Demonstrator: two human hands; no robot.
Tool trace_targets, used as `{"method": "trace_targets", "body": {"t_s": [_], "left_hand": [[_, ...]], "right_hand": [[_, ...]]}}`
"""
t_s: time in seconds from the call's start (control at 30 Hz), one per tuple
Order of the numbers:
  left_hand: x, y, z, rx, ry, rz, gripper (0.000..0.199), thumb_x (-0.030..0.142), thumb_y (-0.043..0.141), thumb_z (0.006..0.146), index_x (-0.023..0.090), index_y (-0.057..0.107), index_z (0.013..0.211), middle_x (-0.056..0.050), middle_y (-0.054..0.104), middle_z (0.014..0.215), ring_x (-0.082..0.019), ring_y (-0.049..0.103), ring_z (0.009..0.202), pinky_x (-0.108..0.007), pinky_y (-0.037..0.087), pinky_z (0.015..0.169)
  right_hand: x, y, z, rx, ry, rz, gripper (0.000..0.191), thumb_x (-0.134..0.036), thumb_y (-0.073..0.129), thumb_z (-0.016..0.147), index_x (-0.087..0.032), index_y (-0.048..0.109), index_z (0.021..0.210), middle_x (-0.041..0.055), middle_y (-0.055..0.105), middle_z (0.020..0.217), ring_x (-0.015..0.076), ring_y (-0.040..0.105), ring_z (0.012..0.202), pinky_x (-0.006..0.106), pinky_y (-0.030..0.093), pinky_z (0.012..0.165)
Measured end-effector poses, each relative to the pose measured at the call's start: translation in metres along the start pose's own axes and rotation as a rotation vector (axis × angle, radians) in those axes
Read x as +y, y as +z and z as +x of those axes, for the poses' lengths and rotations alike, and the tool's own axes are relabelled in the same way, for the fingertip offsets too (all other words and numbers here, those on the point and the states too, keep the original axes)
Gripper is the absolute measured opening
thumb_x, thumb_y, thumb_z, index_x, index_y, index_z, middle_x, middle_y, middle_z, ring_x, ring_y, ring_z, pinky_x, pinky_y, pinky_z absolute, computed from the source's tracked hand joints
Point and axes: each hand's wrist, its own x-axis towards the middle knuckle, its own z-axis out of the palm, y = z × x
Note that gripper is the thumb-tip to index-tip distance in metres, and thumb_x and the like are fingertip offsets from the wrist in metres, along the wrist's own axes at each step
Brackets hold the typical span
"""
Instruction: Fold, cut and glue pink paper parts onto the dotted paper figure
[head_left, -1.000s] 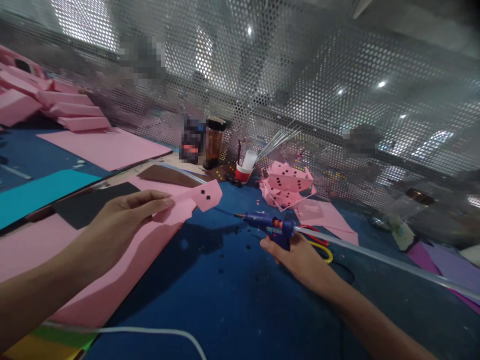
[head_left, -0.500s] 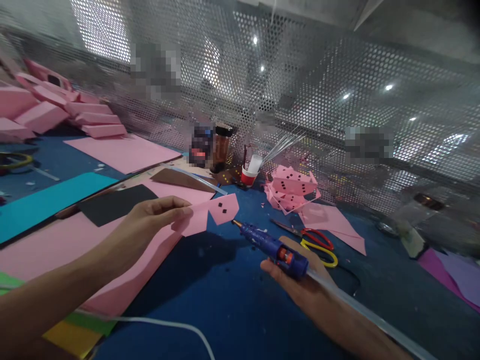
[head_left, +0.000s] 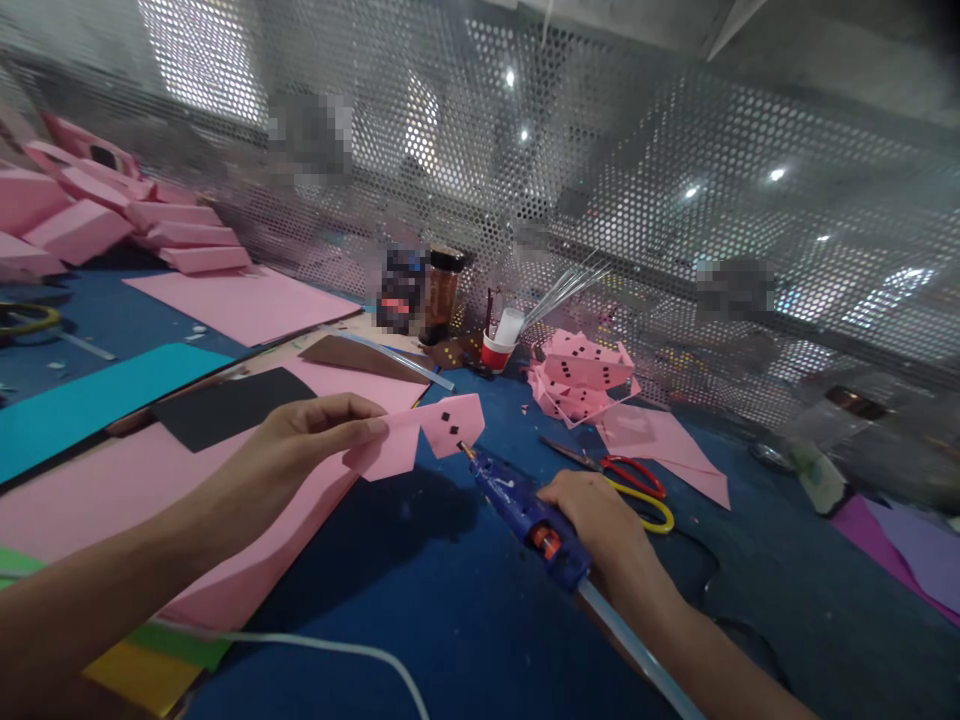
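Note:
Between thumb and fingers, my left hand [head_left: 330,428] pinches a pink paper cutout [head_left: 391,440] by its left end, above the table. Two small black squares mark the cutout's right flap. My right hand [head_left: 600,515] is wrapped round a blue hot glue gun [head_left: 517,500], with a long clear glue stick [head_left: 637,645] running out of its back. The gun's nozzle is at the lower edge of the flap, near the black squares; whether it touches the paper I cannot tell. My right fingers are partly hidden behind the gun.
Scissors [head_left: 637,490] with red and yellow handles lie beyond my right hand. Behind them sit pink dotted cutouts [head_left: 581,375] and a red cup [head_left: 496,352]. Pink sheets [head_left: 240,300] and black paper [head_left: 232,405] lie left. A white cable [head_left: 330,645] crosses the front; perforated metal stands behind.
The glue gun has swung so its back end points more toward me, and its nozzle has moved slightly left to the flap's edge. The pink cutout has shifted a little right and down.

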Motion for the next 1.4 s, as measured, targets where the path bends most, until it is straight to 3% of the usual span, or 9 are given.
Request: {"method": "trace_targets", "body": {"t_s": [0.23, 0.67, 0.93, 1.13, 1.4], "left_hand": [[0.002, 0.001, -0.001, -0.007, 0.0, 0.015, 0.024, 0.044, 0.076, 0.084, 0.02, 0.072, 0.081, 0.002, 0.058, 0.07, -0.014, 0.047, 0.07, -0.028, 0.035, 0.068], [-0.006, -0.004, 0.001, -0.005, 0.034, 0.004, 0.024, 0.045, 0.077, 0.084, 0.022, 0.073, 0.081, 0.002, 0.059, 0.07, -0.014, 0.048, 0.069, -0.027, 0.036, 0.064], [0.001, 0.0, -0.001, 0.0, 0.03, 0.024, 0.024, 0.045, 0.075, 0.084, 0.021, 0.073, 0.081, 0.002, 0.057, 0.069, -0.015, 0.048, 0.069, -0.028, 0.037, 0.065], [0.0, -0.003, -0.001, -0.007, 0.023, 0.029, 0.024, 0.044, 0.075, 0.085, 0.021, 0.072, 0.08, 0.002, 0.057, 0.07, -0.015, 0.048, 0.07, -0.028, 0.036, 0.066], [0.003, -0.003, -0.003, -0.032, 0.032, 0.089, 0.024, 0.044, 0.072, 0.089, 0.021, 0.072, 0.082, 0.003, 0.059, 0.07, -0.014, 0.05, 0.07, -0.027, 0.037, 0.068]], "right_hand": [[0.004, 0.007, -0.002, 0.055, -0.013, 0.191, 0.025, -0.009, 0.051, 0.085, -0.023, 0.057, 0.104, 0.0028, 0.066, 0.095, 0.0223, 0.061, 0.089, 0.036, 0.043, 0.084], [0.003, 0.01, -0.003, 0.07, -0.026, 0.192, 0.031, -0.008, 0.05, 0.079, -0.023, 0.055, 0.105, 0.0032, 0.067, 0.096, 0.0242, 0.061, 0.09, 0.039, 0.041, 0.086], [0.003, 0.01, -0.001, 0.037, -0.013, 0.174, 0.028, -0.007, 0.051, 0.081, -0.023, 0.056, 0.104, 0.0032, 0.067, 0.094, 0.023, 0.062, 0.09, 0.038, 0.042, 0.087], [0.006, 0.007, 0.0, 0.103, -0.071, 0.165, 0.027, -0.008, 0.049, 0.082, -0.022, 0.056, 0.103, 0.0033, 0.068, 0.093, 0.0229, 0.063, 0.087, 0.039, 0.045, 0.086], [0.009, -0.002, 0.002, 0.083, -0.103, 0.081, 0.024, -0.005, 0.046, 0.091, -0.023, 0.055, 0.104, 0.0017, 0.069, 0.092, 0.0206, 0.064, 0.087, 0.046, 0.04, 0.102]]}}
